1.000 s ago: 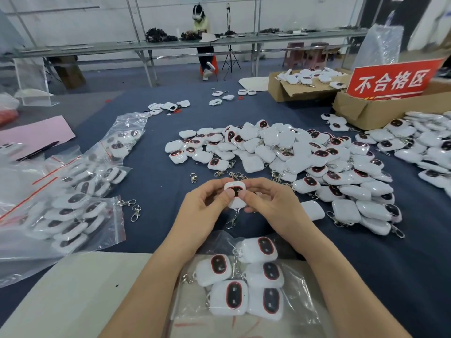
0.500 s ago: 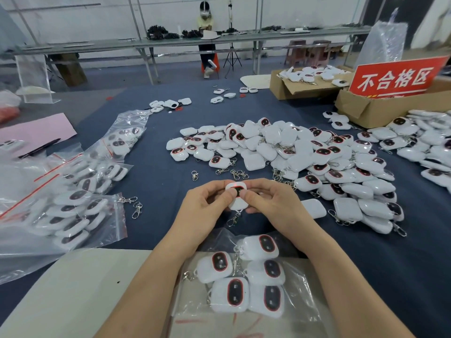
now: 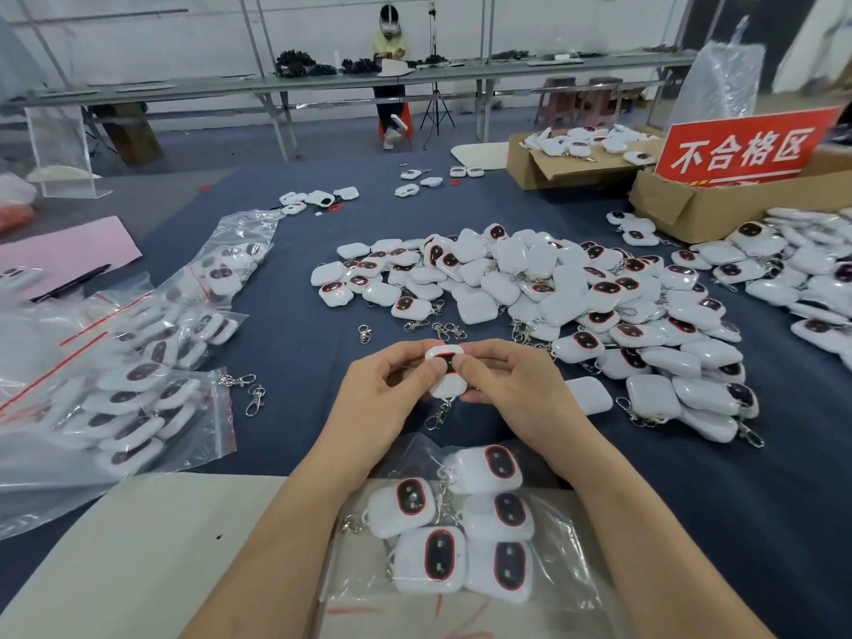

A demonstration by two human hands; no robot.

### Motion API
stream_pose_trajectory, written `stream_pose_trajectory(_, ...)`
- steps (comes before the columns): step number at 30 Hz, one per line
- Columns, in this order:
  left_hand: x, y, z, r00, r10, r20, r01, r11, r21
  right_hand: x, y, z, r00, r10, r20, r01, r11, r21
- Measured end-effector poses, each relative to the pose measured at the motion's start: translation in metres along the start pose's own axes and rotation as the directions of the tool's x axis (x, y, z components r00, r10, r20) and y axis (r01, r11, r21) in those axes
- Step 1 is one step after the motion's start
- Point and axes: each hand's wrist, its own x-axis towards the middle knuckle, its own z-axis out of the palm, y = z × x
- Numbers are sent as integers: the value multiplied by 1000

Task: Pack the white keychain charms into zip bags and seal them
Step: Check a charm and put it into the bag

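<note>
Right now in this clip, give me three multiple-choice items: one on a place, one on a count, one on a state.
1. Where does the nearest zip bag lie? A near edge, centre; B far left; C far right.
2. How many bagged charms does it hold? A three; B five; C eight.
3. The held charm is: A pinched between left hand and right hand; B lying loose; C sealed away.
Key: 1A, it lies just below both wrists; 2B, five red-ringed faces show; 3A, fingertips of both hands clasp it.
</note>
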Motion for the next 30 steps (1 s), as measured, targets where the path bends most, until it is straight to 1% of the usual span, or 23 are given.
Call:
stream_pose_trajectory(4,0,1,1,1000,17,2,-17,1000,1,0,1,0,1000,0,-7,0,1000,-21)
stream_pose_trajectory(7,1,0,1,999,32,39,-33,999,28,-1,-1,0,1000,4,-12,-3,999,49)
stream_pose_trajectory(10,1,-2,3,995,36,91,-45,994,97,-2,-2,0,1000,-5,-15,7,994,107)
stream_pose_trajectory(20,3,-4,2,997,35,76,-44,993,110,-2,0,1,999,-43,22,41,995,92)
stream_pose_trajectory(24,3,-5,3,999,26,40,-29,995,96,-2,0,1,999,-44,19,42,995,91)
stream_pose_trajectory(26,3,-3,3,1000,21,-1,-21,999,28,-2,0,0,1000,-21,18,18,988,152)
stream_pose_trajectory(28,3,-1,3,998,34,-53,-36,999,-39,-2,0,-1,999,-24,45,16,986,167)
stream_pose_trajectory(30,3,-1,3,990,78,-117,-78,997,0,-2,0,0,994,-56,90,44,990,135)
